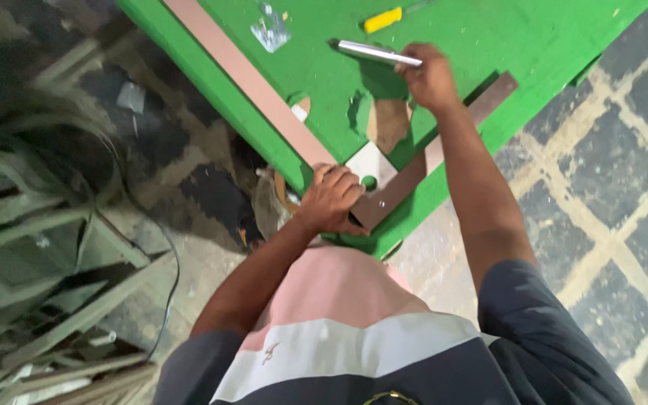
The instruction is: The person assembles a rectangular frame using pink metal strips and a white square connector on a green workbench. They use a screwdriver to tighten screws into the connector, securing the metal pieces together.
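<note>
Green workbench (489, 45) fills the upper middle and right of the frame, paint worn through in patches near its centre. Two long brown flat strips meet in a corner at the bench's near point: the left strip (245, 79) runs up toward the upper left, the right strip (444, 146) up toward the upper right, so the joint points down at the person. Left hand (331, 199), centre of frame, closes over that joint and presses on it; fingers curled, narrow. Right hand (430, 75), higher and right of centre, closes around a silvery metal rod-like tool (373, 52), long axis lying nearly level and pointing left, just above the right strip's far end. Left hand is the nearer to the joint; right hand sits well up the bench. Small items at the top edge: a yellow-handled tool (382, 19), a clear crumpled packet (270, 30).
</note>
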The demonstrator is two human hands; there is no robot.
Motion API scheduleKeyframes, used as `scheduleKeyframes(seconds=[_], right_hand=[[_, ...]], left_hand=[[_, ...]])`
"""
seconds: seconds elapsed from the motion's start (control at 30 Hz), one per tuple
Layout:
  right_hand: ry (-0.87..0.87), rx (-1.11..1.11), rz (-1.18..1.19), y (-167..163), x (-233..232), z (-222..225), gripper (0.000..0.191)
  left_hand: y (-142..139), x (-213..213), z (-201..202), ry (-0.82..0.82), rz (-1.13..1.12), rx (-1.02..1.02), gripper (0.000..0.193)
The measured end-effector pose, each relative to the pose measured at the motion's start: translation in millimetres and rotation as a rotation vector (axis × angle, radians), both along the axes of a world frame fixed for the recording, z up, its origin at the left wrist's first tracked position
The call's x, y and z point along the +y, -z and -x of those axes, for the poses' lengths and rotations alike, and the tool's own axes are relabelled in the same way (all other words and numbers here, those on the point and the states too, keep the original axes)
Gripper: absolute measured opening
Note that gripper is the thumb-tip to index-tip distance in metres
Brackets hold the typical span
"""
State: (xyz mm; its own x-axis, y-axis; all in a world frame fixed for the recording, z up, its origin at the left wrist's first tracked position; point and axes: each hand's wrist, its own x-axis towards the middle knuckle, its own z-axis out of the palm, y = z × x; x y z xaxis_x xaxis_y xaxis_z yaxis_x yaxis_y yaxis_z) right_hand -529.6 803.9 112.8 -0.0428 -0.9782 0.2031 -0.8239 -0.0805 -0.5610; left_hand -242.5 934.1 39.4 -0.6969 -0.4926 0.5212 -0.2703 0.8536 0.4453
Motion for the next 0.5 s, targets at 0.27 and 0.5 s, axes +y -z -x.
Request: scheduleKeyframes(seconds=[0.27,0.5], right_hand=[[0.143,-1.298,0.568,-40,156,-24,0.021],[0.193,-1.366,0.703,-12,210,-81,0.020]], left_hand=[[14,3,0,0.004,0.018,-0.006,0.089],[11,6,0,0.010,-0.021,-0.023,0.093]])
